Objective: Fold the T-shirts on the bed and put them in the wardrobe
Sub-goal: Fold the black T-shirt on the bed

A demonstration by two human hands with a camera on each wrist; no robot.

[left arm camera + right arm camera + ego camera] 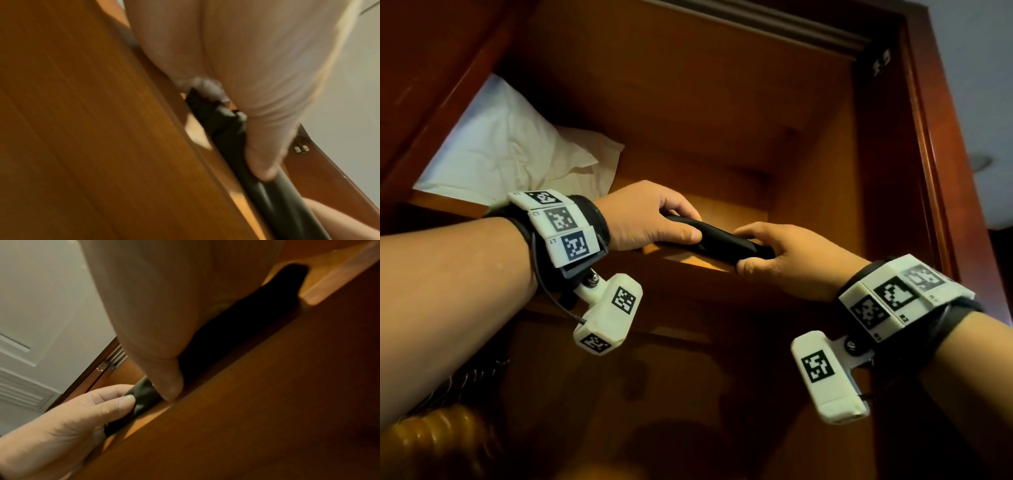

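reddish wood frame | white pillow on shelf | pale wall | dim warm light

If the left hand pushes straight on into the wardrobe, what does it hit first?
Likely nothing soon: left hand, gripping the folded black T-shirt, points over bare shelf. The white pillow sits off to its side. Depth unclear.

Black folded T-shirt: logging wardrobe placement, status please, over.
Both hands, left and right, grip the folded black T-shirt at its ends. Shirt sits at the wooden wardrobe shelf edge. White pillow on the shelf's left, apart from it.
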